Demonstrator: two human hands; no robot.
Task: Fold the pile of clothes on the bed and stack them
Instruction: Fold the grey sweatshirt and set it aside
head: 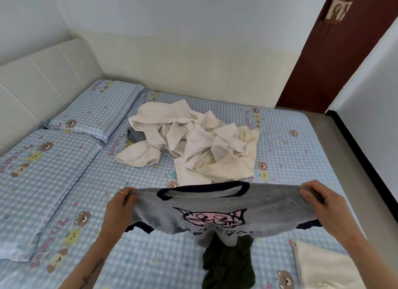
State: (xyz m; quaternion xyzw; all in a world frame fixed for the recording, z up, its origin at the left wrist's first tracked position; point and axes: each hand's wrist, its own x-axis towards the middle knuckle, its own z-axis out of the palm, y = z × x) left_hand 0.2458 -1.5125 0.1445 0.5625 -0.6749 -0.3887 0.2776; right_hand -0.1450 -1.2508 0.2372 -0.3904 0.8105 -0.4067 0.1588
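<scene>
A grey T-shirt (215, 209) with navy trim and a pink cat print hangs stretched above the bed (290, 151). My left hand (119, 209) grips its left shoulder and my right hand (321, 204) grips its right shoulder. Behind it, in the middle of the bed, lies a crumpled pile of white and cream clothes (193, 140). A dark green garment (228, 265) lies bunched under the shirt near the front edge. A folded cream piece (323, 265) rests at the front right.
Two pillows (94, 108) (38, 181) in the same blue checked print lie along the padded headboard (43, 80) on the left. A wall runs behind the bed. A dark red door (336, 56) and a strip of floor are on the right.
</scene>
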